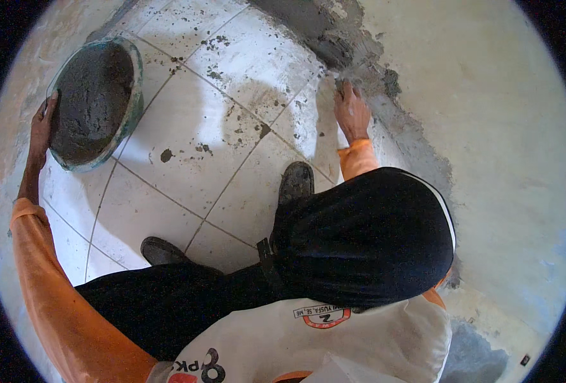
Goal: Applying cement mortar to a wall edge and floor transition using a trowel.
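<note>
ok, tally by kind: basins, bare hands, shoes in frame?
Basin: 1
Bare hands: 2 (left hand at the basin's rim, right hand near the wall base)
Dark shoes: 2 (left shoe, right shoe)
Total: 5

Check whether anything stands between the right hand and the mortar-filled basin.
Nothing visible does: only scattered mortar crumbs lie on the tiled floor between the right hand and the mortar-filled basin. The left hand holds the basin's left rim.
</note>
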A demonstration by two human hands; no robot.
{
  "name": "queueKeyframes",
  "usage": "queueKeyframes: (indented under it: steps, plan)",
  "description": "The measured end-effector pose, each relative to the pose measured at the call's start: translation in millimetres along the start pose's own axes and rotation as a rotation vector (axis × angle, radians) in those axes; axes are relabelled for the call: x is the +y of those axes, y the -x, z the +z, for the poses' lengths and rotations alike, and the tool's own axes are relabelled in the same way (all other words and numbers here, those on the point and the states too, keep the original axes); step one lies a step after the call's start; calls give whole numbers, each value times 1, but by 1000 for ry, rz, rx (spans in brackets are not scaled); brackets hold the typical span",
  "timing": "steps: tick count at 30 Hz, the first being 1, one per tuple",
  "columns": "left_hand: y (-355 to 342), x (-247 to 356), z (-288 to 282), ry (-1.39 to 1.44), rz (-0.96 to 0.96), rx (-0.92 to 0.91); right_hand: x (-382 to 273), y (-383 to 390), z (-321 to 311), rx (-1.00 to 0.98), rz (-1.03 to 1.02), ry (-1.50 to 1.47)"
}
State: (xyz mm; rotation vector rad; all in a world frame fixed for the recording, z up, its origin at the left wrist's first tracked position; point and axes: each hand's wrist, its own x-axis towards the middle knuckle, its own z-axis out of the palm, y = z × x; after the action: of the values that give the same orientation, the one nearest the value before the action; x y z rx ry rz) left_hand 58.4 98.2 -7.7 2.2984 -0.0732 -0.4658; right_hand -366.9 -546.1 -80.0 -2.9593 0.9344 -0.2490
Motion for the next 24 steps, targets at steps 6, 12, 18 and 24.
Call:
queueKeyframes:
  steps: [6,12,18,24]
  plan:
    - [-9,-36,-19,48,57,-4,-22,-15,-16,44,63,-62]
    - [-3,-7,-4,40,36,-37,-19,-20,-74,42,69,-135]
    - [10,0,-5,-3,-11,18,-31,7,-85,336,18,-273]
    - [-1,-2,-5,-7,11,-10,-22,24,-38,224,-19,-98]
